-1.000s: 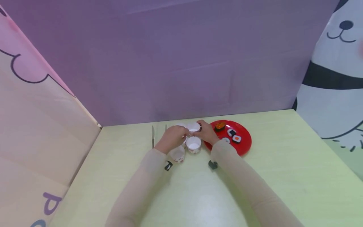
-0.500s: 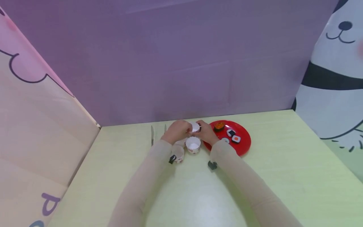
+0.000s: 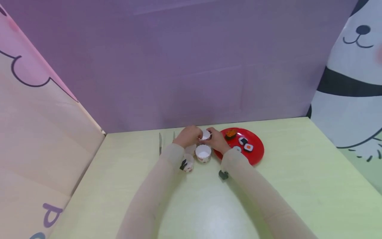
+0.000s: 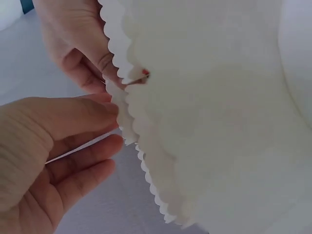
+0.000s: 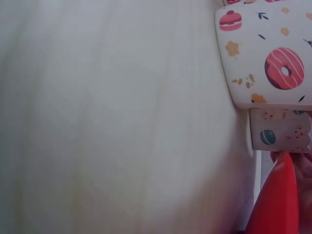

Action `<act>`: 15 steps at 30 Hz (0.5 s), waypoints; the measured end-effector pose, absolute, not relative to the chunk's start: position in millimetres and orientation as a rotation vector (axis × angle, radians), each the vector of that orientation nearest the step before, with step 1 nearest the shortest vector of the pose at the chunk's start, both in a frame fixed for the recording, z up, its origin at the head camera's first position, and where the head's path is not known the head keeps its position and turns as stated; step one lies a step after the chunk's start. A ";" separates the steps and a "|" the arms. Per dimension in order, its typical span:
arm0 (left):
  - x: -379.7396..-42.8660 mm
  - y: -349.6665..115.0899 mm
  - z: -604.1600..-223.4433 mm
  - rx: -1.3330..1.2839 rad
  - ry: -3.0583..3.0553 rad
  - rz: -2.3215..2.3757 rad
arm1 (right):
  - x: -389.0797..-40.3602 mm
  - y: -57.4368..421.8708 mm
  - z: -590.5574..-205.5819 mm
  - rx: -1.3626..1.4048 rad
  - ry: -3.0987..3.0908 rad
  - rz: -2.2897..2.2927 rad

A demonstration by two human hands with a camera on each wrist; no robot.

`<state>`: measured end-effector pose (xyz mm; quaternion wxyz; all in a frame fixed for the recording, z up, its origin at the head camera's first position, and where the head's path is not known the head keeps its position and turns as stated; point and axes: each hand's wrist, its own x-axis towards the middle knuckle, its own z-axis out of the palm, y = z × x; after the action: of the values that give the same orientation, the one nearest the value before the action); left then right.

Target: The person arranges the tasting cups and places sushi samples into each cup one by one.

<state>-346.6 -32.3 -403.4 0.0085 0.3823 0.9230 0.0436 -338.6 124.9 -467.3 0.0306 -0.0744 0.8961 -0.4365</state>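
White paper baking cups with scalloped rims stand in a cluster near the back of the table. My left hand (image 3: 188, 136) pinches the rim of the far right cup (image 3: 205, 134), thumb against fingers, as the left wrist view shows. On that cup's other side my right hand (image 3: 217, 140) grips it, beside the red plate. Closer to me stand a front cup (image 3: 203, 152) and a front-left cup (image 3: 189, 163). Between them and my left hand another cup (image 3: 191, 150) is partly covered. Pink doughnuts decorate a cup wall (image 5: 263, 53) in the right wrist view.
The red plate (image 3: 258, 154) carries several toy sushi pieces, among them an orange-topped roll (image 3: 230, 133) and a white roll with an orange centre (image 3: 248, 147). Left of the cups lie a knife (image 3: 160, 142) and a second blade (image 3: 174, 134). A purple wall (image 3: 179, 83) rises behind the table.
My left hand has moved right and slightly away, from the left cups to the far right cup's rim. My right hand has stayed nearly still at that cup.
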 end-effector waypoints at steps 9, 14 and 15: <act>-350.2 -31.5 -405.3 1.236 2.901 0.123 | -337.4 125.9 -466.8 -0.243 2.779 -1.370; -351.8 -32.0 -410.1 1.255 2.911 0.133 | -340.5 126.9 -471.5 -0.327 2.832 -1.363; -352.3 -31.9 -410.8 1.259 2.913 0.133 | -340.8 127.2 -472.0 -0.336 2.842 -1.360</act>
<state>-352.3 -31.9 -410.8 -0.0175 0.3963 0.9170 0.0420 -340.8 127.2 -472.0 -0.0137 -0.1059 0.8969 -0.4291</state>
